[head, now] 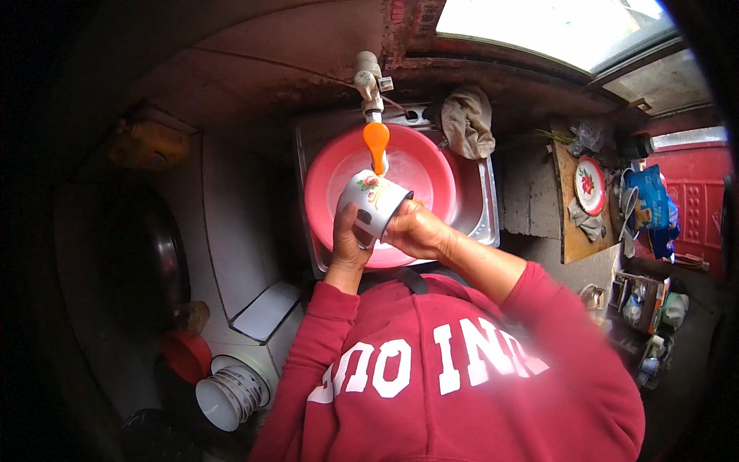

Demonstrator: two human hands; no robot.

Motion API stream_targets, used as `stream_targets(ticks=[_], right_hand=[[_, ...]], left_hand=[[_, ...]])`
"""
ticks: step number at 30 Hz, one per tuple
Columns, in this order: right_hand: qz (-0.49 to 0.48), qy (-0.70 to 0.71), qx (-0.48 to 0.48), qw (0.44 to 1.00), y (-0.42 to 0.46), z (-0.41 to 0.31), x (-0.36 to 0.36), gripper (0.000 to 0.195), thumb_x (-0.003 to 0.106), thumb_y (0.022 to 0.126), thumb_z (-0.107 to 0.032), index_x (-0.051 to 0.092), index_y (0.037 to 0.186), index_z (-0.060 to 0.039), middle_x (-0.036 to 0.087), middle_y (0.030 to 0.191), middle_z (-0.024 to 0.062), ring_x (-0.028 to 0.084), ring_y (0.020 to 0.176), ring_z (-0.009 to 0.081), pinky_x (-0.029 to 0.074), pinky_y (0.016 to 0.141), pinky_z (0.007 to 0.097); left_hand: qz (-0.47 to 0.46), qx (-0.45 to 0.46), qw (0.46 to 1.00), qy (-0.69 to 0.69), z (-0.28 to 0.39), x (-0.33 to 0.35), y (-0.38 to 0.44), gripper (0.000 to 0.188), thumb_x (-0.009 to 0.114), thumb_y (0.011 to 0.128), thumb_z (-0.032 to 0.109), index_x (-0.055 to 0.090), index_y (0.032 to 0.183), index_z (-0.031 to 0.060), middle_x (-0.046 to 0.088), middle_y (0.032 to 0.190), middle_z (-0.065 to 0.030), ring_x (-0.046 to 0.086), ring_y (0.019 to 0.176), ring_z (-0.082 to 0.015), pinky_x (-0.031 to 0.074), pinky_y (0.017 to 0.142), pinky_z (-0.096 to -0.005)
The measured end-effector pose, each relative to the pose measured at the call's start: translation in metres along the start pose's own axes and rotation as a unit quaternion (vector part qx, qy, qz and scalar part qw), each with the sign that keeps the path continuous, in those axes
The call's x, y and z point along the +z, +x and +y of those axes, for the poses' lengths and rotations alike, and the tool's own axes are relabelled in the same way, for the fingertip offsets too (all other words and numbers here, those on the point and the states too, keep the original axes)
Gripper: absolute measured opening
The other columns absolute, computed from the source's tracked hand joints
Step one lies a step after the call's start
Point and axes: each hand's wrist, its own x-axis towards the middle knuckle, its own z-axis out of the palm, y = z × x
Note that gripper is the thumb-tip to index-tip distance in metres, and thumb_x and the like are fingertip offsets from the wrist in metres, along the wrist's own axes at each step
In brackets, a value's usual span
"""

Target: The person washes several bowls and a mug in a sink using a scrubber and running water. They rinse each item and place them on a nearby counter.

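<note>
Over a pink plastic basin, I hold a white enamel mug with a painted flower and a dark rim. My left hand grips the mug on its left side, by the handle. My right hand is at the mug's mouth, its fingertips hidden inside or behind the rim. The mug lies tilted, its mouth turned towards the lower right. Just above it is a tap with an orange spout piece. The basin sits in a stainless steel sink.
A grey-brown cloth hangs over the sink's back right corner. To the right, a wooden board carries a red-rimmed enamel plate. Stacked bowls stand at lower left, near a red container. A dark wok is on the left.
</note>
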Motion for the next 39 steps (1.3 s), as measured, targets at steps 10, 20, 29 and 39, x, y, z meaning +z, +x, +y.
stream_targets(ticks=[10, 20, 29, 39], right_hand=[[0.014, -0.591, 0.023, 0.806, 0.032, -0.014, -0.015, 0.03, 0.057, 0.09, -0.014, 0.058, 0.121, -0.0107, 0.065, 0.107, 0.0084, 0.063, 0.106, 0.0201, 0.052, 0.086, 0.0374], [0.055, -0.489, -0.073, 0.867, 0.009, -0.026, -0.011, 0.04, 0.069, 0.087, -0.016, 0.058, 0.124, -0.0056, 0.066, 0.101, 0.0058, 0.066, 0.094, 0.016, 0.052, 0.083, 0.0334], [0.081, -0.535, 0.072, 0.838, 0.012, -0.013, -0.002, 0.046, 0.063, 0.083, -0.008, 0.057, 0.129, 0.0009, 0.066, 0.115, 0.0161, 0.063, 0.108, 0.0278, 0.048, 0.094, 0.0347], [-0.067, -0.487, -0.178, 0.852, 0.045, 0.028, -0.057, 0.029, 0.058, 0.086, -0.014, 0.06, 0.112, -0.001, 0.067, 0.098, 0.014, 0.067, 0.087, 0.0251, 0.054, 0.079, 0.037]], left_hand=[[0.127, 0.035, 0.988, 0.081, -0.003, -0.002, -0.001, 0.053, 0.076, 0.081, 0.028, 0.052, 0.123, 0.0078, 0.059, 0.112, -0.0071, 0.06, 0.104, -0.0209, 0.052, 0.089, -0.0372], [0.022, -0.013, 0.984, 0.174, -0.018, -0.047, -0.008, 0.069, 0.07, 0.086, 0.046, 0.046, 0.139, 0.0098, 0.052, 0.134, -0.0065, 0.047, 0.127, -0.0216, 0.039, 0.106, -0.0429], [0.164, -0.057, 0.982, -0.069, -0.026, -0.008, 0.014, 0.045, 0.066, 0.089, 0.042, 0.058, 0.116, 0.007, 0.066, 0.109, -0.0087, 0.065, 0.1, -0.0244, 0.053, 0.091, -0.0403], [0.031, -0.009, 0.994, -0.106, -0.025, -0.005, 0.02, 0.063, 0.048, 0.092, 0.058, 0.058, 0.121, 0.0037, 0.065, 0.114, -0.0132, 0.063, 0.105, -0.0294, 0.051, 0.095, -0.043]])
